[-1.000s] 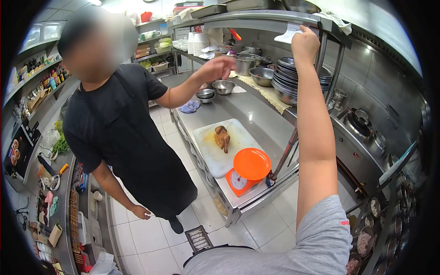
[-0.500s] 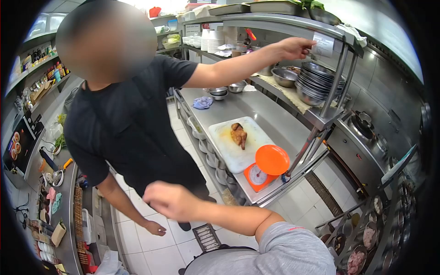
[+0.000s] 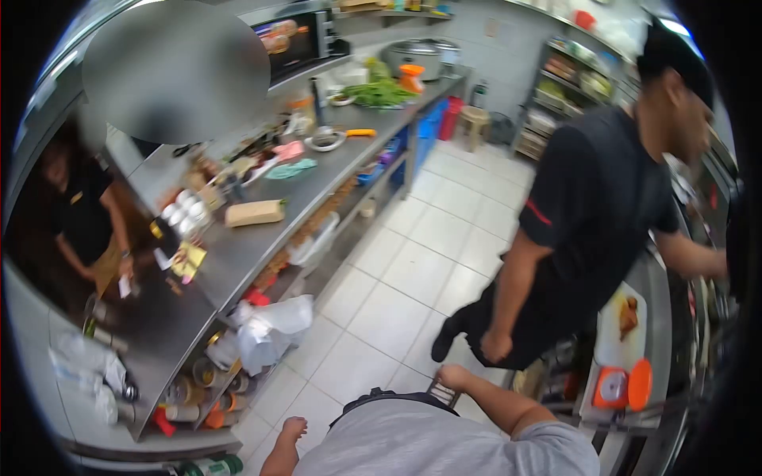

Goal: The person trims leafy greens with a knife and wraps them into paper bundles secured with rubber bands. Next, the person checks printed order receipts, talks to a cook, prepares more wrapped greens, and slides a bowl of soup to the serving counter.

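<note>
My left hand hangs low beside my grey shirt, small in view, its fingers curled in. Nothing shows sticking out of it, and it touches no object. In front of my body, my right hand is loosely closed, with nothing seen in it. It is nearest to the dark trousers of a person in a black shirt. Beyond that person, a browned roasted piece of poultry lies on a white cutting board. Next to the board stands an orange kitchen scale with a round orange pan.
A long steel counter on the left bears a brown packet, leafy greens and cloths. A white plastic bag hangs at its lower shelf. Another person stands at the left opening. White floor tiles run between the counters.
My view has swung left, so the left counter fills more of it. My right hand has dropped from its raised place, and my left hand has come into view. The co-worker has turned toward the right counter.
</note>
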`<action>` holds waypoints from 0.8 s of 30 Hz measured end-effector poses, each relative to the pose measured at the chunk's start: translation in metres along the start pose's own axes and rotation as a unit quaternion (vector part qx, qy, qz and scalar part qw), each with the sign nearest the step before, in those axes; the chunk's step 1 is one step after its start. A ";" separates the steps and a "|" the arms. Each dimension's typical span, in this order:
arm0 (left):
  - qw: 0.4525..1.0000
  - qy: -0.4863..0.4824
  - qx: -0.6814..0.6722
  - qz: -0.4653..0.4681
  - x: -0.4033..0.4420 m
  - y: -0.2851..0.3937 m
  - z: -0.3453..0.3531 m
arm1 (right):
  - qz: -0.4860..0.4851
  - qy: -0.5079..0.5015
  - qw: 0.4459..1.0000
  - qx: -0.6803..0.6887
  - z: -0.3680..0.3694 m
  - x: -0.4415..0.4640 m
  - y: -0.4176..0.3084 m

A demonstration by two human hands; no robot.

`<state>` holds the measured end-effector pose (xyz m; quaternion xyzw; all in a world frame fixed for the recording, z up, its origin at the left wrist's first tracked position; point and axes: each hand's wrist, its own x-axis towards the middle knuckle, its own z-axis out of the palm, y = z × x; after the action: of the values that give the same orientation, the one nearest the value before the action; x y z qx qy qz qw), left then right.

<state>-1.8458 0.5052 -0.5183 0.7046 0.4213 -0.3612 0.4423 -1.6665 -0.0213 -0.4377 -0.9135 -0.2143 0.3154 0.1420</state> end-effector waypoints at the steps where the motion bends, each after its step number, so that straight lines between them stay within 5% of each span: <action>1: 1.000 0.010 -0.022 -0.010 0.000 -0.010 -0.013 | 0.023 0.007 1.000 -0.006 0.026 0.009 0.021; 4: 0.997 -0.020 0.012 -0.076 0.016 -0.037 -0.043 | -0.019 -0.174 0.972 -0.160 0.066 0.030 0.075; 7: 0.984 -0.019 0.040 -0.170 -0.004 -0.014 -0.049 | -0.083 -0.167 0.953 -0.239 0.054 0.056 0.096; 9: 0.985 -0.089 0.128 -0.078 -0.002 0.011 -0.052 | 0.073 -0.123 0.976 -0.162 0.016 0.067 0.087; 10: 0.977 -0.123 0.173 -0.031 0.016 0.013 -0.053 | 0.069 -0.123 0.977 -0.163 0.003 0.083 0.087; 11: 0.979 -0.107 0.152 -0.088 0.050 0.034 -0.043 | 0.137 -0.093 0.985 -0.047 -0.011 0.102 0.088; 12: 0.983 -0.094 0.154 -0.013 0.089 0.052 -0.035 | 0.203 -0.061 0.975 0.071 -0.023 0.124 0.096; 13: 0.982 -0.081 0.156 0.063 0.106 0.074 -0.032 | 0.116 -0.049 0.992 0.022 -0.031 0.149 0.109; 14: 0.961 -0.075 0.236 0.120 0.122 0.112 -0.033 | 0.105 -0.007 0.992 0.068 -0.032 0.179 0.128; 15: 0.886 -0.063 0.408 0.212 0.139 0.160 -0.035 | 0.068 -0.043 0.997 -0.008 -0.063 0.204 0.124; 16: 0.881 -0.004 0.402 0.248 0.154 0.206 -0.033 | -0.023 -0.069 0.989 -0.129 -0.085 0.231 0.130; 17: 0.851 0.072 0.388 0.346 0.156 0.255 -0.032 | -0.170 0.094 0.966 -0.171 -0.084 0.259 0.159; 18: 0.895 0.112 0.288 0.320 0.136 0.321 -0.036 | -0.009 0.004 0.996 0.086 -0.129 0.270 0.142; 20: 0.930 0.147 0.105 0.321 0.110 0.448 -0.049 | 0.149 0.004 0.957 0.250 -0.198 0.315 0.119; 22: 0.866 0.170 -0.021 0.470 0.087 0.563 -0.074 | 0.116 0.011 0.951 0.287 -0.248 0.366 0.123; 23: 0.821 0.259 0.075 0.503 0.059 0.619 -0.094 | 0.095 0.022 0.966 0.241 -0.266 0.390 0.127; 24: 0.842 0.250 0.041 0.476 0.066 0.663 -0.111 | 0.040 0.064 0.984 0.160 -0.285 0.410 0.130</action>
<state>-1.1998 0.4579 -0.3264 0.9024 0.1155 0.0647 0.4101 -1.1549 0.0273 -0.4833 -0.9050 -0.1146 0.2920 0.2873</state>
